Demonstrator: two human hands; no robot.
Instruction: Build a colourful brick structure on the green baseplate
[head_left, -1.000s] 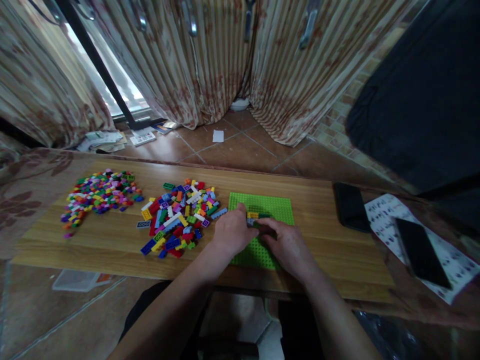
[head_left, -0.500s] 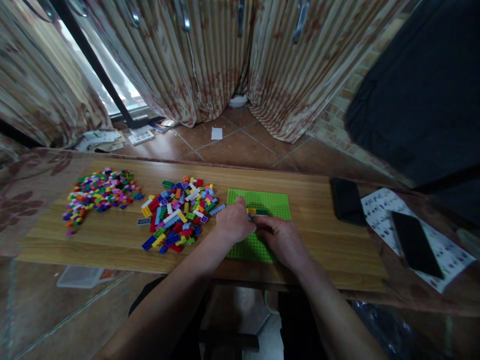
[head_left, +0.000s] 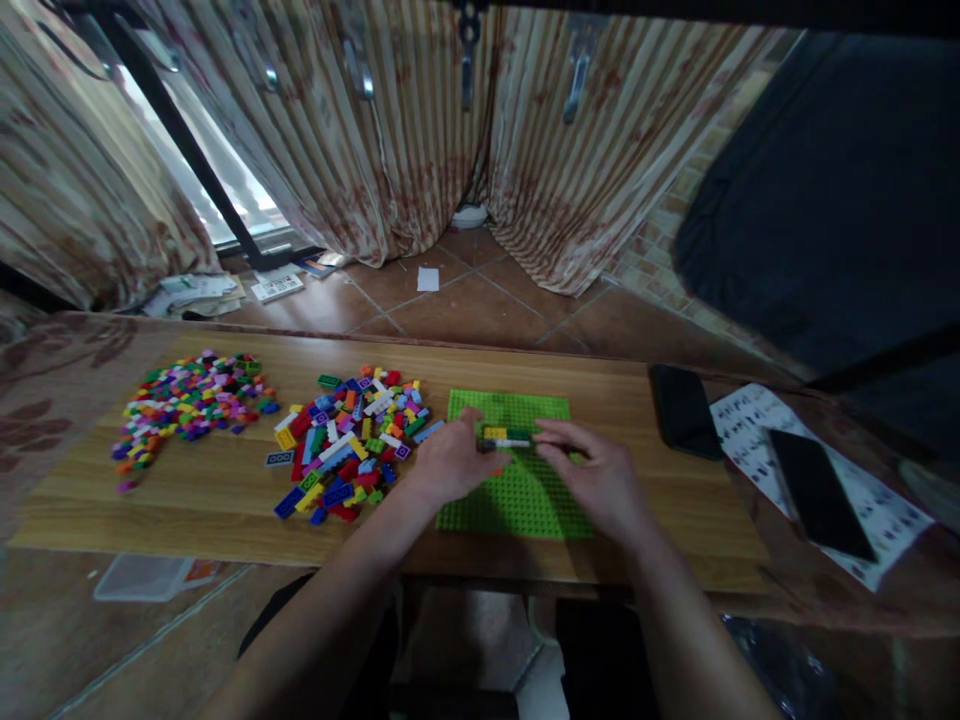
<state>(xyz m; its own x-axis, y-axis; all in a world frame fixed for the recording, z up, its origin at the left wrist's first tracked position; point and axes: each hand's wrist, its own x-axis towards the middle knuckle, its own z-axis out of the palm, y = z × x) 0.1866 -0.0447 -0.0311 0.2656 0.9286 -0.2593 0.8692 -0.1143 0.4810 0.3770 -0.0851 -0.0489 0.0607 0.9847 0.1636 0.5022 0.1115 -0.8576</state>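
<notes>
From where I sit, I can read no wording, brand or number. Small dark marks on the long white paper sheet point(head_left: 874, 500) at right, and print on the flat white rectangular booklet point(head_left: 277, 288) far left, stay too small for me.

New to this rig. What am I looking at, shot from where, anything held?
No machine here: a person works bare-handed. One head-worn camera looks forward and down, giving every picture. The wooden board bears a pile of small bricks far left, a pile of larger bricks beside it and a green baseplate; a dark phone-like slab lies by its right end. The left hand and right hand flank a few yellow and pale bricks over the baseplate; I can't tell whether either grips one.
</notes>
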